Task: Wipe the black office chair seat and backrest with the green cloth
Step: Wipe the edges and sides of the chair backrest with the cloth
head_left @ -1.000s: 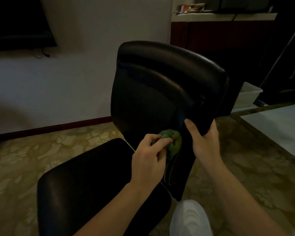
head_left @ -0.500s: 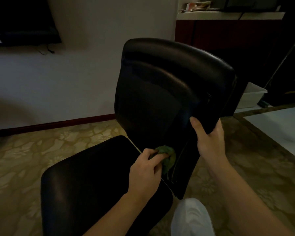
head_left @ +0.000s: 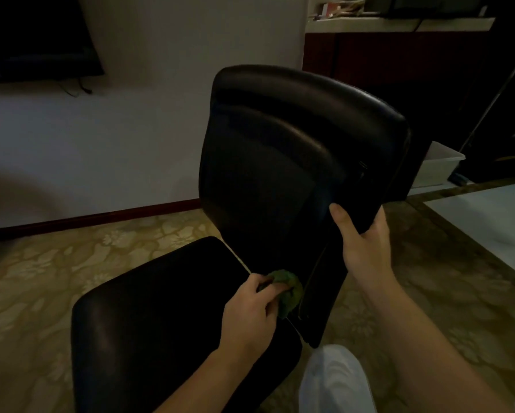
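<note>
A black office chair (head_left: 309, 114) stands on a patterned floor (head_left: 71, 263) near a pale wall (head_left: 149, 120), and 2 bare hands are on it. The left hand (head_left: 250, 311) holds a green cloth (head_left: 289, 289) bunched into a wad; its fingers are curled around the cloth and press it against the lowest part of the backrest (head_left: 265, 180), just above the narrow gap where the backrest meets the seat (head_left: 166, 317). Part of the cloth sticks out past the fingertips toward the backrest's right edge. The right hand (head_left: 363, 248) grips that edge higher up: the thumb lies straight on the front surface, while the other fingers wrap behind the edge and are hidden. The backrest is tilted a little, its top leaning to the right in the view. A knee in white trousers (head_left: 336, 383) shows at the bottom, just beside the lower corner of the backrest. A dark television (head_left: 32, 37) hangs on the wall at upper left, and a white plastic bin (head_left: 437, 165) sits on the floor behind the chair at right, below a dark cabinet (head_left: 399, 61).
</note>
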{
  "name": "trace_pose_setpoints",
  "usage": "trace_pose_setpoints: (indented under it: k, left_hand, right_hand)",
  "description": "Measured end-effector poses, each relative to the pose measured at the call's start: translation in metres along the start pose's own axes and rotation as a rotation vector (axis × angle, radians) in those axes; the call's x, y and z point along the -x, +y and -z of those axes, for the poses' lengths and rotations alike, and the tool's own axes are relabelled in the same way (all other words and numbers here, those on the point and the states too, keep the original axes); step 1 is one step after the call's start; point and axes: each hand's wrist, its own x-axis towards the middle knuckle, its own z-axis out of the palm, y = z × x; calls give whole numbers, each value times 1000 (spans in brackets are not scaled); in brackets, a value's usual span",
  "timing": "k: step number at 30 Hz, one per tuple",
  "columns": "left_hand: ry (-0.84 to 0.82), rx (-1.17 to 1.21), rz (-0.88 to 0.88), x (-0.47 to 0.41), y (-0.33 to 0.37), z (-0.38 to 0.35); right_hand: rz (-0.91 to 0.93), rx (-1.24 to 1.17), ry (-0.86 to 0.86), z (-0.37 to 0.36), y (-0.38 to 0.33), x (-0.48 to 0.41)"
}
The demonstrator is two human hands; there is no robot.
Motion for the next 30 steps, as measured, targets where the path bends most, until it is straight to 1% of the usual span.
trace_pose_setpoints:
  k: [2,4,7,10,14,18,19,21,26,28,30]
  left_hand:
    - [16,5,5,-4,1,6]
    - [70,34,-2,-17,11,16]
    - [133,83,-57,-40,35,29]
    - [142,84,-107,-51,49,30]
    - [99,2,-81,-36,35,18]
    - [-46,-52,5,-14,11,9]
    - [-61,-59,13,-11,7,9]
    - [-37,-49,8,-11,5,11]
    - [128,108,-2,-32,30,29]
    - [143,118,-46,-39,42,31]
    - [115,78,-83,-37,45,26]
  right_hand:
    - [-4,-3,2,1,1,0]
    - [-9,0,0,0,1,0]
    - [1,4,10,0,0,0]
    - [4,2,11,1,-1,1]
    - [-3,-3,0,1,-1,0]
    - [-3,-17,-5,1,1,0]
    - [-3,-15,-3,1,1,0]
    - [-5,-22,-2,1,1,0]
    - [4,-21,-2,0,2,1]
    - [13,-4,4,0,2,1]
    - [7,1,4,1,2,1]
